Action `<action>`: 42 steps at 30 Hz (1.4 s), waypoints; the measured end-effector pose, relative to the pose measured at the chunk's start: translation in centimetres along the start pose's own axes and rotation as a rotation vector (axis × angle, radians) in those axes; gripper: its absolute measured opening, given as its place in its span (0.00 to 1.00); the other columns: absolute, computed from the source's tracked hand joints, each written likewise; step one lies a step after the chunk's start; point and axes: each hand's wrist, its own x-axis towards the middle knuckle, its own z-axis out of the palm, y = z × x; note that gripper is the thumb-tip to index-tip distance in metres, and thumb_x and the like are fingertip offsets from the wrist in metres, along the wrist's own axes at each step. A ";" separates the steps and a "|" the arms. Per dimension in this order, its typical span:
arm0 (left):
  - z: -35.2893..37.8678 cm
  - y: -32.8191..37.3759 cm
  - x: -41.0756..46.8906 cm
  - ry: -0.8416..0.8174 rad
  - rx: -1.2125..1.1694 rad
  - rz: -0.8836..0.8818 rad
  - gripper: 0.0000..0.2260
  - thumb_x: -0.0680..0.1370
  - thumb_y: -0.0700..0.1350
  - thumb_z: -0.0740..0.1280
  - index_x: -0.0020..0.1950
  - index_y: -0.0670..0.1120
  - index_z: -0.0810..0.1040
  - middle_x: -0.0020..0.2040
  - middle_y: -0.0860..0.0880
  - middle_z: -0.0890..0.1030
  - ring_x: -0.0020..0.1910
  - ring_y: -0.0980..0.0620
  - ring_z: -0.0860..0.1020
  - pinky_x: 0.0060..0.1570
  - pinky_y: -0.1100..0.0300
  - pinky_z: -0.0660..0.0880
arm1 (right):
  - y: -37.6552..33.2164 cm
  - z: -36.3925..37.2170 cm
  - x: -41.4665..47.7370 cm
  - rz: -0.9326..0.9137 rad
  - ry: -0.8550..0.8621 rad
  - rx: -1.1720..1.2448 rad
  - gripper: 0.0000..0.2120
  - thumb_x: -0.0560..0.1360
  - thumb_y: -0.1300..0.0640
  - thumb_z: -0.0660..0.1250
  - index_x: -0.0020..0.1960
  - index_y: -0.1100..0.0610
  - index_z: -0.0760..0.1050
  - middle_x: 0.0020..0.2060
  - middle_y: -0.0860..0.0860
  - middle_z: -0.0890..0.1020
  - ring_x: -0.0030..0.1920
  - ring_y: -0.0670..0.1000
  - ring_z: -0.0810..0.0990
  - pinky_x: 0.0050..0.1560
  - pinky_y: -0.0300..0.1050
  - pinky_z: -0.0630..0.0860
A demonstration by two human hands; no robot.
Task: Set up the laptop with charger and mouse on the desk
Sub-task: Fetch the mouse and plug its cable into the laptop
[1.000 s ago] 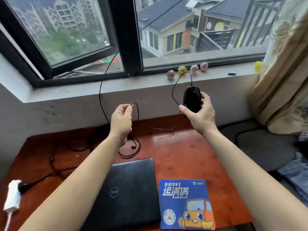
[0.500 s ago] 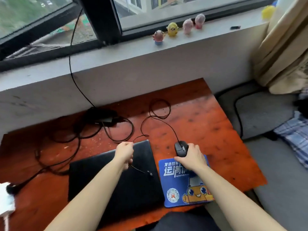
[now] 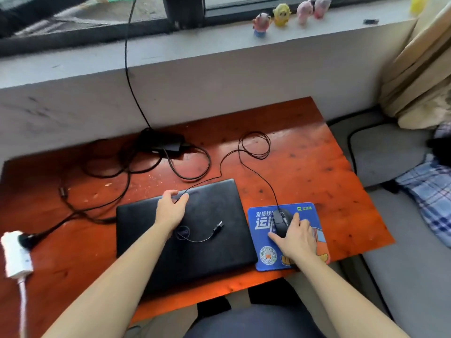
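Observation:
A closed black laptop (image 3: 207,254) lies near the front of the red-brown desk (image 3: 305,164). To its right is a blue mouse pad (image 3: 307,213) with a black wired mouse (image 3: 280,219) on it, and my right hand (image 3: 297,239) grips the mouse from behind. My left hand (image 3: 170,208) rests on the laptop lid with fingers spread. The thin mouse cable (image 3: 253,145) loops across the desk, passes by my left fingers and ends in a USB plug (image 3: 219,226) lying loose on the lid. The black charger brick (image 3: 162,142) sits at the back among tangled cords.
A white power strip (image 3: 15,254) with a black plug sits at the desk's left edge. A black cable (image 3: 127,57) drops from the window to the charger. Small toy figures (image 3: 281,11) stand on the sill. A curtain (image 3: 419,69), grey cushion (image 3: 390,154) and plaid cloth (image 3: 432,191) lie right.
Both hands came down from in front of the window. The mouse now sits on the pad, and my left hand let the cable end drop onto the laptop lid.

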 end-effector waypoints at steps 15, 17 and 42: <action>2.2 -6.7 -6.9 0.065 0.164 -0.370 0.22 0.77 0.59 0.67 0.62 0.46 0.74 0.65 0.42 0.74 0.66 0.40 0.70 0.62 0.51 0.69 | -8.2 0.1 -1.4 -0.838 -0.055 -0.110 0.35 0.81 0.49 0.62 0.82 0.43 0.48 0.70 0.54 0.65 0.68 0.55 0.68 0.64 0.51 0.73; 2.6 -6.9 -7.6 0.080 0.144 -0.399 0.20 0.77 0.56 0.67 0.63 0.47 0.74 0.66 0.43 0.73 0.67 0.41 0.70 0.60 0.53 0.69 | -9.2 0.4 -1.2 -0.893 -0.132 -0.155 0.32 0.82 0.48 0.62 0.82 0.43 0.51 0.66 0.53 0.66 0.65 0.55 0.71 0.62 0.52 0.74; -4.9 -6.6 -5.0 -0.194 -0.613 -0.357 0.26 0.75 0.67 0.66 0.57 0.46 0.83 0.44 0.48 0.80 0.36 0.53 0.70 0.33 0.61 0.66 | -17.9 0.8 -3.3 -0.729 -0.510 0.488 0.04 0.71 0.53 0.79 0.45 0.51 0.87 0.41 0.47 0.88 0.42 0.41 0.84 0.48 0.35 0.78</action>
